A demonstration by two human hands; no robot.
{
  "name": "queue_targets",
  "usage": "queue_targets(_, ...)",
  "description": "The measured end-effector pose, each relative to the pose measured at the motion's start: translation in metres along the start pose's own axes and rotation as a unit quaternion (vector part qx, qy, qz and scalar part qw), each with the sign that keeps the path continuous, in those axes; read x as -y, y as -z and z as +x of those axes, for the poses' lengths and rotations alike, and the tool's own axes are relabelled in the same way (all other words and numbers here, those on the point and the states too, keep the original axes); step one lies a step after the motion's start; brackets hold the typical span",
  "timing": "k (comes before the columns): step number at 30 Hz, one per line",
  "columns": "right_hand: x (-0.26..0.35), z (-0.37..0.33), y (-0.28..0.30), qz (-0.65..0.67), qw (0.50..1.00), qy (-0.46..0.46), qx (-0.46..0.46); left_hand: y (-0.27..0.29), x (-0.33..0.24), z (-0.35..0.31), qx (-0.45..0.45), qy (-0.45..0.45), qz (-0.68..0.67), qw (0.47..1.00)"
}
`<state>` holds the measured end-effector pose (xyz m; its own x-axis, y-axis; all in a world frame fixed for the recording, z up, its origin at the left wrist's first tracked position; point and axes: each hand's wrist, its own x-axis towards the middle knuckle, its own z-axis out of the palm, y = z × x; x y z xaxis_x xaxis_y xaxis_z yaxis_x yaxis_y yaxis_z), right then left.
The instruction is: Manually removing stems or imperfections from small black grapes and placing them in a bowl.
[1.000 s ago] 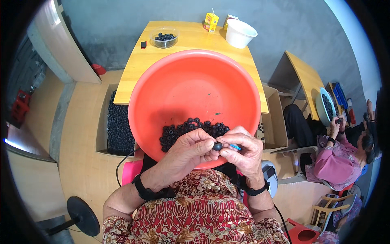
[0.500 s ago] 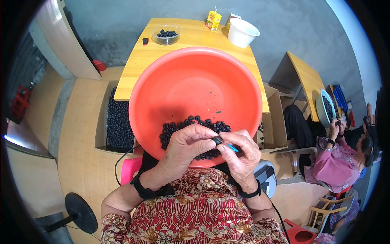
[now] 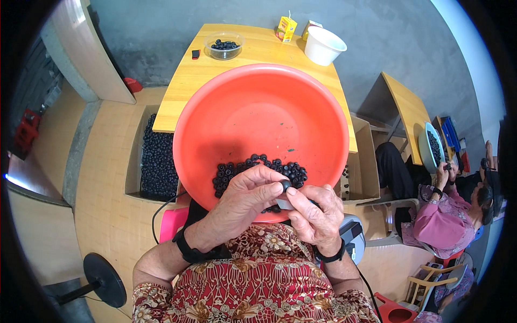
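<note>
Between the thumb and fingers of my left hand (image 3: 249,192) is a small, round black part (image 3: 285,185), like a thick ring or bushing. My right hand (image 3: 318,211) is closed on a small knife, whose flat grey blade (image 3: 284,204) points left just under the part. Its handle is mostly hidden by my fingers. The right thumb tip touches or nearly touches the part. Both hands are over the near rim of a large red basin (image 3: 264,116), where a pile of similar black parts (image 3: 229,175) lies, partly covered by my hands.
The basin rests on a yellow wooden table (image 3: 188,72). Behind it are a clear bowl (image 3: 224,46) of black parts, a yellow drink carton (image 3: 286,29) and a white tub (image 3: 324,46). Boxes (image 3: 134,156) flank the table. A co-worker (image 3: 444,220) sits at the right.
My right hand has turned, bringing the grey blade into sight below the black part and hiding the blue piece of the handle. My left hand stays nearly in place with the part.
</note>
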<state>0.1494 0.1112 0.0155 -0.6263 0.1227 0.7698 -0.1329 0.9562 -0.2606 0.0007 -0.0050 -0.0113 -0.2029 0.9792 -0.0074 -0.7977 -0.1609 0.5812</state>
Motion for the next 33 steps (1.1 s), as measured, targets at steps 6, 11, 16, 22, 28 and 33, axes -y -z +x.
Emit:
queue_targets(6, 0.001, 0.003, 0.0, -0.02, 1.0, -0.002, 0.012, 0.003, -0.001, 0.001, 0.009, -0.011, 0.022, 1.0)
queue_targets(11, -0.001, 0.002, 0.001, -0.011, 1.0, -0.026, -0.009, -0.007, -0.004, 0.001, -0.01, -0.002, 0.037, 0.999)
queue_targets(16, -0.002, -0.001, 0.002, -0.021, 0.999, -0.024, -0.018, 0.001, -0.004, 0.0, -0.009, 0.013, 0.012, 1.0)
queue_targets(22, -0.002, 0.0, 0.002, -0.056, 0.998, -0.017, -0.005, 0.002, -0.003, 0.0, -0.001, 0.009, 0.0, 1.0)
queue_targets(28, -0.004, -0.003, 0.002, -0.102, 0.995, 0.001, 0.011, 0.006, -0.001, 0.001, 0.0, 0.006, -0.007, 1.0)
queue_targets(33, -0.002, -0.004, 0.002, -0.116, 0.993, 0.006, -0.013, 0.001, -0.003, 0.0, -0.005, 0.02, -0.022, 1.0)
